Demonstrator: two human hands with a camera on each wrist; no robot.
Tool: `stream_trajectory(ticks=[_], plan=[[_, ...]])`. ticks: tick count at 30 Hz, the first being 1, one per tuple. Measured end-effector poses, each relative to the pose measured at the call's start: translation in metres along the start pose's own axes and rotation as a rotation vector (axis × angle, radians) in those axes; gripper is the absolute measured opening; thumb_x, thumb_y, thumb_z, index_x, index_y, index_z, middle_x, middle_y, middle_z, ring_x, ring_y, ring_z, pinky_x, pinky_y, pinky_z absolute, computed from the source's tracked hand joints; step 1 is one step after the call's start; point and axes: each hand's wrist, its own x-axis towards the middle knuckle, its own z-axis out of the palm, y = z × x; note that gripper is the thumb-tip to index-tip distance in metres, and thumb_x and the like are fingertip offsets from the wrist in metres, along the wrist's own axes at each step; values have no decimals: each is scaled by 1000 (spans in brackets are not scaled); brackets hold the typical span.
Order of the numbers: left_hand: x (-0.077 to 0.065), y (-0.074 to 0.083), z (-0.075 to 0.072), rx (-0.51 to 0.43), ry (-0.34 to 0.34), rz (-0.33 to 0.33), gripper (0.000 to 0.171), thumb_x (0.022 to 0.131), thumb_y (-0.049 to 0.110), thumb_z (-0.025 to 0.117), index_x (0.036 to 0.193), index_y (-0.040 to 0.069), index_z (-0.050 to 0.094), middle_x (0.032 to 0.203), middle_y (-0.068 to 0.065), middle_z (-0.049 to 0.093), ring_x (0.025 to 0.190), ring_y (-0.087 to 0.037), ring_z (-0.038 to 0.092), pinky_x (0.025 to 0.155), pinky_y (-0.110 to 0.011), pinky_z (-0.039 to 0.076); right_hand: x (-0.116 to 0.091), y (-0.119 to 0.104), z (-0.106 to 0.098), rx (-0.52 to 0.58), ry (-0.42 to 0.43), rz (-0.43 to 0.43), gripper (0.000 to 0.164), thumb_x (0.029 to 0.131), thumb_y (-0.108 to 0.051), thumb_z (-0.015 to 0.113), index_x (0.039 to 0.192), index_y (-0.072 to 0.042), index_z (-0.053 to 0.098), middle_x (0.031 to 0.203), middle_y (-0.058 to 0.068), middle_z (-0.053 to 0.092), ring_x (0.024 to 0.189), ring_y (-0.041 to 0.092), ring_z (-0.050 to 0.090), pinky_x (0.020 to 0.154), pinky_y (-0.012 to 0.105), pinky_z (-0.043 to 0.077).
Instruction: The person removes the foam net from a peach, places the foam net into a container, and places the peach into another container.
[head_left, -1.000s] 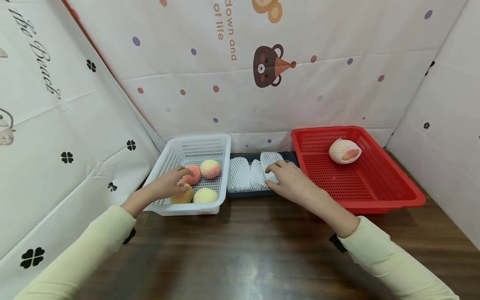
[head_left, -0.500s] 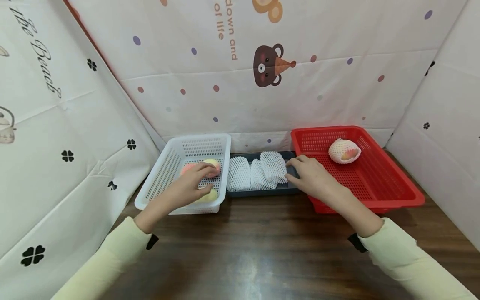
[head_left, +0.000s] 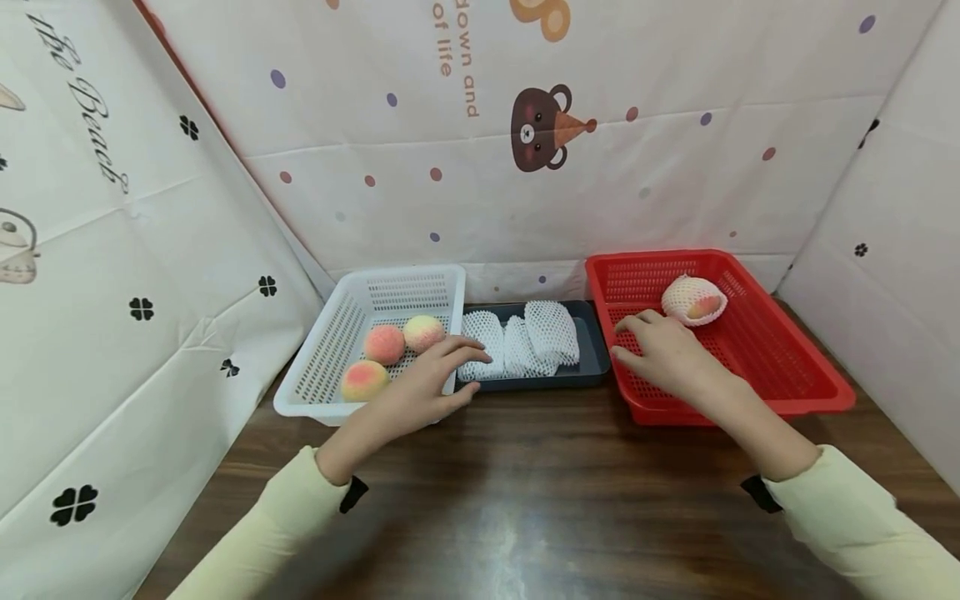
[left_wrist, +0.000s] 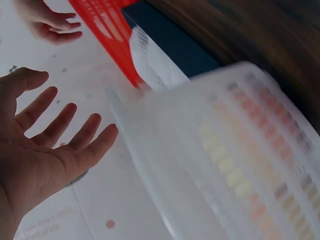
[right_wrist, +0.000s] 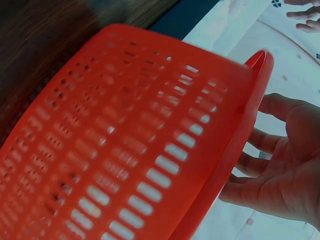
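Observation:
Palm down, my left hand [head_left: 423, 387] spans the right wall of the white basket [head_left: 322, 333], fingertips over the leftmost foam net sleeve [head_left: 483, 325]. Its fingers are loosely spread and hold nothing, as the left wrist view shows too. Three peaches, one red [head_left: 384, 344], one pale pink [head_left: 423, 332] and one yellow-red [head_left: 364, 381], lie in that basket; the hand covers its front right corner. My right hand [head_left: 667, 354] hovers over the left side of the red basket [head_left: 795, 367], fingers relaxed, holding nothing. Inside that basket lies a peach in a white foam net [head_left: 686, 300].
Between the baskets sits a dark shallow tray [head_left: 592, 350] with several white foam net sleeves. A brown wooden table [head_left: 480, 500] extends in front. Printed white cloth [head_left: 360, 208] stands behind and at both sides.
My left hand has moved right, from over the peaches to the foam sleeves' edge, uncovering three peaches. My right hand has moved right, from the sleeves to over the red basket.

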Motion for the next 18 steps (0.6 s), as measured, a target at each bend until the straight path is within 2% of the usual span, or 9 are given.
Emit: stream_trajectory(ticks=[4, 8, 10, 15, 18], plan=[[8, 8, 11, -60, 12, 20, 31, 96, 13, 69, 127, 10, 65, 136, -7, 58, 129, -22, 54, 108, -41, 47, -2, 8, -3, -10, -14, 19, 57, 88, -29, 78, 133, 1, 61, 127, 29, 59, 116, 46, 57, 87, 63, 55], [19, 18, 26, -129, -1, 6, 32, 97, 17, 69, 128, 11, 65, 136, -6, 57, 129, -20, 53, 110, -40, 45, -3, 19, -7, -11, -17, 41, 56, 90, -29, 77, 132, 4, 60, 128, 33, 56, 107, 45, 62, 83, 61, 57], [26, 24, 33, -162, -7, 22, 32, 97, 17, 69, 128, 10, 65, 136, -7, 58, 128, -19, 53, 110, -38, 45, -3, 24, -8, -13, -17, 48, 56, 90, -29, 76, 132, 5, 59, 130, 35, 54, 104, 45, 64, 83, 62, 57], [46, 35, 50, -224, -10, 84, 32, 98, 17, 69, 128, 10, 64, 135, -6, 59, 127, -15, 54, 111, -29, 43, -4, 34, -10, -18, -31, 71, 56, 91, -28, 75, 132, 6, 58, 133, 36, 51, 110, 49, 60, 87, 65, 54], [56, 40, 55, -262, -15, 67, 33, 99, 20, 67, 130, 13, 63, 136, -2, 58, 128, -13, 53, 111, -26, 42, -5, 37, -12, -29, -32, 74, 55, 93, -28, 74, 132, 6, 57, 131, 37, 53, 113, 51, 58, 89, 67, 51]])
